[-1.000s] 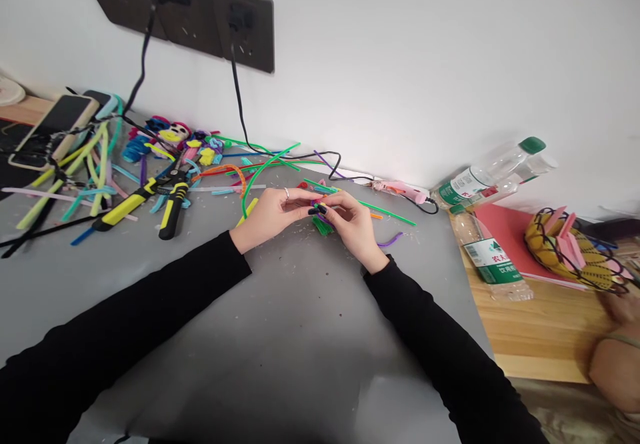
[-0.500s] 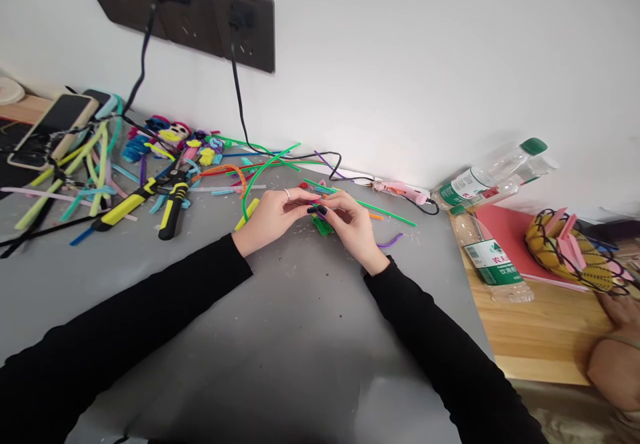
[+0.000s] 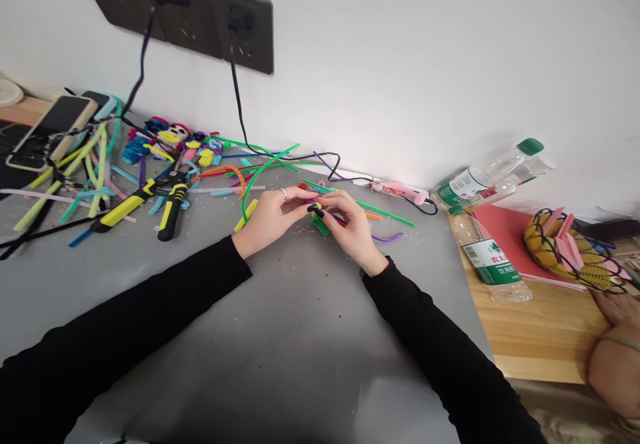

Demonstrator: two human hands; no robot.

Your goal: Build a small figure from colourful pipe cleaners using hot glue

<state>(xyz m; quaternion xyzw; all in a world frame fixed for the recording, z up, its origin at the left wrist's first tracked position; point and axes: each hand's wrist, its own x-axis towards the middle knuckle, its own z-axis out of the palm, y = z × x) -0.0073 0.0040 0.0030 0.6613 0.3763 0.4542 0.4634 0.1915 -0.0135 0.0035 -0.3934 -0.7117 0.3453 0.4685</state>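
A small pipe-cleaner figure (image 3: pixel 321 226), green below with bits of yellow and pink above, is pinched between both hands over the grey table. My left hand (image 3: pixel 273 219), with a ring on one finger, closes its thumb and fingertips on the figure's left side. From the right, my right hand (image 3: pixel 351 229) grips it the same way, the thumbs nearly meeting. Fingers hide much of the figure. Beside my left hand lie a yellow pipe cleaner (image 3: pixel 246 215) and a bent green one (image 3: pixel 257 174). A purple pipe cleaner (image 3: pixel 388 238) lies beyond my right wrist.
Yellow-black pliers (image 3: pixel 173 211), several loose pipe cleaners and fuzzy figures (image 3: pixel 173 134) lie left, near a phone (image 3: pixel 55 127). A pink corded tool (image 3: pixel 397 189) rests by the wall. Plastic bottles (image 3: pixel 493 264) and another person's arm (image 3: pixel 617 357) are at right.
My fingers have shifted slightly around the figure, and yellow and pink parts now show between them. The purple strand by my right wrist shows more of its length.
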